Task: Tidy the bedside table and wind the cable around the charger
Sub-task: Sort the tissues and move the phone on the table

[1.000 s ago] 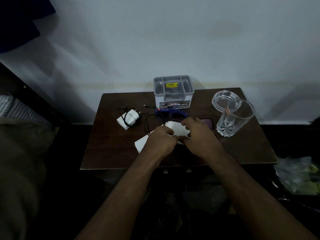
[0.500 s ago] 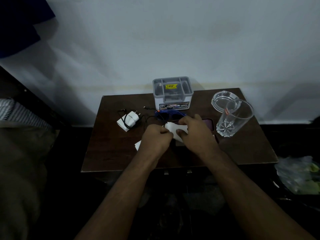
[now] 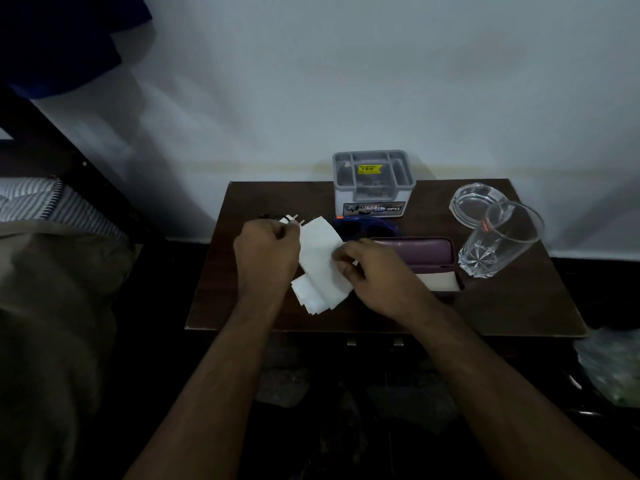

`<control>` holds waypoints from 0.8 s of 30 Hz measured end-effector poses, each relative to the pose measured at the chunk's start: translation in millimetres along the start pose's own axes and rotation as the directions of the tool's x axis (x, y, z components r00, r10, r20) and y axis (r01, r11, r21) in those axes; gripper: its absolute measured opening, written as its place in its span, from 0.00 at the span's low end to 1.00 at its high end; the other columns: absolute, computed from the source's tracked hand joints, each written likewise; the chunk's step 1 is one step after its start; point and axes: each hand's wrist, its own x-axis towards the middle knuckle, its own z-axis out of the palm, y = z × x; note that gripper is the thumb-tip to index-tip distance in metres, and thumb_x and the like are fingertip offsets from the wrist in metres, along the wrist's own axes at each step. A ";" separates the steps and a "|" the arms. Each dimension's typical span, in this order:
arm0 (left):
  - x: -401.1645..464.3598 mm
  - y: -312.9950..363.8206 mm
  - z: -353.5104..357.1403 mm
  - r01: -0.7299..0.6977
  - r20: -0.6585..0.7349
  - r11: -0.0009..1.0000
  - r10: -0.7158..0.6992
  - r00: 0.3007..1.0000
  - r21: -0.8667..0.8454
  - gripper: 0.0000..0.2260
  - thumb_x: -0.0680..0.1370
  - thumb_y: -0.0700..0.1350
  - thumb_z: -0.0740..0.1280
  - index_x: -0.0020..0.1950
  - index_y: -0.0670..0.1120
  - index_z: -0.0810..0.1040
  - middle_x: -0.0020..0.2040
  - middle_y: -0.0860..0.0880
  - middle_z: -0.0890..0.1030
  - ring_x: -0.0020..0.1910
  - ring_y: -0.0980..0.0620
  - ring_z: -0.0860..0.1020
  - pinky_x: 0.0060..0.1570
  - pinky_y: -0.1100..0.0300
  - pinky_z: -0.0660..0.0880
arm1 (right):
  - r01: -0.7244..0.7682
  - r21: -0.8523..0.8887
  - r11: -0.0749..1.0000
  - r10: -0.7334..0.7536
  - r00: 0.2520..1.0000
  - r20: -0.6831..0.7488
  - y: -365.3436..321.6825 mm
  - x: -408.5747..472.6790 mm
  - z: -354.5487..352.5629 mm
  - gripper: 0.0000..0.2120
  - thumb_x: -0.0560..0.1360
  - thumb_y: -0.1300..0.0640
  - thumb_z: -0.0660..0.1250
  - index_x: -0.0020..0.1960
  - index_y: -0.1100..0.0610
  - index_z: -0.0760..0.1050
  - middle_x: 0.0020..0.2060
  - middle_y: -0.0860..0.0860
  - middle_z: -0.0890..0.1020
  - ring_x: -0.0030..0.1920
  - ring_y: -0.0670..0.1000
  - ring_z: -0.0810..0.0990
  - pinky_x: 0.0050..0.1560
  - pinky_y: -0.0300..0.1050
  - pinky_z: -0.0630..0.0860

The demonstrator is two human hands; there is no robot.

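On the dark wooden bedside table (image 3: 519, 306) both my hands hold white sheets of paper (image 3: 320, 268) lifted off the top. My left hand (image 3: 265, 254) pinches the left edge, my right hand (image 3: 370, 271) pinches the right edge. The white charger (image 3: 291, 220) with its black cable peeks out just behind my left hand; only its prongs and a corner show, the rest is hidden.
A grey organiser box (image 3: 374, 183) stands at the back. Blue glasses (image 3: 363, 228) lie in front of it, then a purple case (image 3: 415, 252) on a book. A glass ashtray (image 3: 476, 206) and a drinking glass (image 3: 498, 242) stand right. A bed is at left.
Both hands have lifted the paper off the table and moved it left, so my left hand now covers most of the charger. The purple case is uncovered.
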 end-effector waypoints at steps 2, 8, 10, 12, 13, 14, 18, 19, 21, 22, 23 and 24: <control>-0.8 1.1 3.0 -0.020 0.019 1.000 0.020 1.000 -0.003 0.18 0.79 0.46 0.68 0.34 0.35 0.79 0.29 0.40 0.78 0.28 0.48 0.75 0.32 0.57 0.67 | 0.013 -0.008 1.000 -0.013 0.999 0.033 -1.9 0.2 2.6 0.13 0.82 0.57 0.63 0.65 0.54 0.78 0.60 0.52 0.80 0.58 0.51 0.78 0.60 0.49 0.77; -5.0 5.1 16.8 -0.063 0.089 0.998 0.062 0.994 0.002 0.19 0.79 0.45 0.69 0.29 0.40 0.75 0.26 0.46 0.75 0.27 0.56 0.73 0.30 0.69 0.65 | 0.028 -0.061 0.998 -0.020 0.992 0.127 -4.2 -2.4 9.9 0.18 0.81 0.62 0.62 0.70 0.55 0.76 0.64 0.55 0.79 0.62 0.56 0.80 0.64 0.53 0.77; -6.7 8.1 18.2 -0.146 0.059 0.989 0.144 0.988 0.017 0.14 0.78 0.43 0.69 0.37 0.36 0.81 0.35 0.40 0.82 0.36 0.49 0.79 0.35 0.66 0.68 | 0.036 -0.063 0.997 -0.027 0.991 0.132 -4.4 -3.9 11.2 0.18 0.81 0.61 0.63 0.69 0.55 0.77 0.64 0.55 0.80 0.61 0.56 0.80 0.63 0.54 0.77; -9.5 13.2 19.9 -0.228 0.032 0.973 0.227 0.973 0.023 0.09 0.78 0.42 0.69 0.44 0.37 0.85 0.43 0.43 0.85 0.46 0.48 0.81 0.43 0.66 0.68 | 0.019 -0.045 0.999 -0.015 0.996 0.093 -2.8 -3.1 9.3 0.16 0.80 0.59 0.64 0.67 0.53 0.78 0.62 0.53 0.82 0.59 0.54 0.81 0.62 0.53 0.78; -11.1 16.2 21.1 -0.251 0.025 0.968 0.250 0.968 0.012 0.08 0.78 0.42 0.69 0.46 0.39 0.86 0.46 0.45 0.86 0.49 0.50 0.81 0.45 0.68 0.67 | -0.003 -0.042 0.999 0.005 0.999 0.048 -1.0 -1.7 6.9 0.15 0.80 0.58 0.65 0.65 0.51 0.79 0.60 0.52 0.83 0.57 0.53 0.82 0.61 0.53 0.79; -12.7 19.2 22.5 -0.261 0.022 0.965 0.261 0.965 -0.007 0.07 0.78 0.41 0.69 0.48 0.40 0.86 0.48 0.47 0.85 0.51 0.51 0.80 0.48 0.68 0.67 | -0.027 -0.041 0.999 0.026 1.000 -0.013 1.7 0.3 3.5 0.13 0.80 0.58 0.65 0.62 0.51 0.80 0.57 0.51 0.83 0.55 0.52 0.82 0.59 0.52 0.79; -17.3 23.4 32.2 -0.253 0.066 0.966 0.256 0.965 -0.049 0.07 0.79 0.43 0.69 0.52 0.43 0.85 0.52 0.49 0.84 0.54 0.56 0.78 0.49 0.78 0.65 | -0.103 -0.011 0.995 0.096 0.958 -0.269 16.7 6.9 -12.6 0.08 0.79 0.60 0.66 0.55 0.56 0.82 0.51 0.55 0.80 0.52 0.56 0.80 0.54 0.51 0.78; -18.1 24.0 34.7 -0.253 0.071 0.966 0.256 0.964 -0.051 0.07 0.79 0.43 0.69 0.52 0.43 0.85 0.53 0.49 0.84 0.54 0.57 0.77 0.49 0.80 0.64 | -0.117 -0.005 0.993 0.110 0.947 -0.301 20.6 7.3 -14.9 0.08 0.78 0.61 0.66 0.55 0.56 0.83 0.52 0.55 0.78 0.53 0.57 0.79 0.56 0.51 0.77; -19.3 26.1 38.9 -0.266 0.065 0.963 0.269 0.961 -0.054 0.06 0.79 0.41 0.69 0.51 0.43 0.85 0.52 0.48 0.83 0.53 0.57 0.76 0.48 0.82 0.63 | -0.152 -0.003 0.988 0.142 0.930 -0.340 27.7 9.5 -17.2 0.09 0.78 0.62 0.67 0.56 0.57 0.83 0.56 0.57 0.76 0.56 0.59 0.78 0.60 0.53 0.76; -19.7 27.8 40.7 -0.280 0.056 0.959 0.283 0.957 -0.053 0.05 0.79 0.40 0.69 0.50 0.43 0.85 0.52 0.48 0.83 0.52 0.57 0.76 0.48 0.81 0.63 | -0.168 -0.009 0.986 0.154 0.924 -0.349 31.1 11.8 -17.5 0.10 0.78 0.61 0.68 0.57 0.57 0.82 0.58 0.58 0.76 0.58 0.61 0.77 0.62 0.54 0.75; -20.1 29.5 42.7 -0.292 0.051 0.955 0.295 0.954 -0.056 0.05 0.78 0.40 0.69 0.50 0.42 0.85 0.52 0.48 0.83 0.52 0.57 0.76 0.48 0.80 0.64 | -0.184 -0.026 0.983 0.164 0.924 -0.347 34.4 14.4 -17.1 0.10 0.78 0.60 0.67 0.58 0.58 0.82 0.60 0.59 0.76 0.59 0.61 0.76 0.63 0.54 0.74; -20.3 31.2 45.0 -0.294 0.051 0.953 0.298 0.953 -0.065 0.05 0.78 0.39 0.69 0.51 0.42 0.85 0.52 0.47 0.83 0.52 0.56 0.77 0.49 0.79 0.65 | -0.203 -0.063 0.977 0.172 0.929 -0.328 37.6 17.1 -16.4 0.11 0.79 0.59 0.67 0.59 0.58 0.82 0.62 0.58 0.76 0.61 0.61 0.75 0.64 0.53 0.72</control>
